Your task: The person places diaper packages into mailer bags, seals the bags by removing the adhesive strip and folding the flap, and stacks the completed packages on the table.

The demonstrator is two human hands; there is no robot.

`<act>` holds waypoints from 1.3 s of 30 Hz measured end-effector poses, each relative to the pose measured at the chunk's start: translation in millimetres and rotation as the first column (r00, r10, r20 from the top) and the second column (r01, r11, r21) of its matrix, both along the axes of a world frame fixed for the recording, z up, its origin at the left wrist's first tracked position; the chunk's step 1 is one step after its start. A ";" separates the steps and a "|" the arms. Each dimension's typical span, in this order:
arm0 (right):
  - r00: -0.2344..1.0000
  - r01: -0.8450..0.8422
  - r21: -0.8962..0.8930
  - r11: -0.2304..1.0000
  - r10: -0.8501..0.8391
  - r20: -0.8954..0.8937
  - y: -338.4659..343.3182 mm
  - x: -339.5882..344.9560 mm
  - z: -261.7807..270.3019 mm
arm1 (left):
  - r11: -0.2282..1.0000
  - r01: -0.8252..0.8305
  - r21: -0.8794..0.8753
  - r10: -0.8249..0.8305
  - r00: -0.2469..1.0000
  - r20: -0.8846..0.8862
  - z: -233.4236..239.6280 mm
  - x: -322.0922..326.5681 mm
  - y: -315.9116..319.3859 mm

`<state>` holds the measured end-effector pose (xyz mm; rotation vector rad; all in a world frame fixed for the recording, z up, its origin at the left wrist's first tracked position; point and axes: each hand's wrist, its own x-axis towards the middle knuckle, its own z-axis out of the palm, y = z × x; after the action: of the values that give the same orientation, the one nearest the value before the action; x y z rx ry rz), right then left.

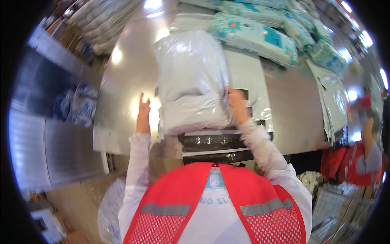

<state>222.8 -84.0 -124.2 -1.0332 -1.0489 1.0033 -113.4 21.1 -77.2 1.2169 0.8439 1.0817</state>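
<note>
A filled white plastic mailer bag (192, 76) lies in front of me on a metal table (292, 100). My right hand (238, 103) is at the bag's right edge, its fingers against the plastic; whether they grip it is hard to tell. Off the bag's left side, my left hand (143, 113) is raised with its fingers apart and nothing in it. Flat white mailer bags (246, 73) with black parts lie partly under the filled bag and reach the table's near edge.
Teal-and-white plastic packs (259, 36) are piled at the back right. Another stack of white mailers (333, 97) lies at the right. A co-worker in a red vest (359, 164) is beyond it. A metal surface (70, 149) stands left, with blue-and-white packs (82, 103) behind.
</note>
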 end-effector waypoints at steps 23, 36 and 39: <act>0.905 -0.101 0.049 0.994 0.112 -0.410 -141.9 160.8 123.9 | 0.958 0.230 0.173 -0.269 0.929 0.255 82.0 266.7 -159.0; 0.489 0.862 0.496 0.107 -0.434 -0.757 -189.8 737.5 362.1 | 0.290 0.311 0.905 -0.496 0.858 -0.135 397.3 766.4 -137.8; 0.573 0.819 0.415 0.397 -0.524 -0.630 -136.4 736.4 348.8 | 0.086 0.286 0.954 -0.306 0.919 -0.248 315.9 679.0 -117.1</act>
<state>959.3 -220.4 224.6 -0.4859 -0.4349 0.0440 565.6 -96.0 238.7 2.3711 -0.4007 1.2895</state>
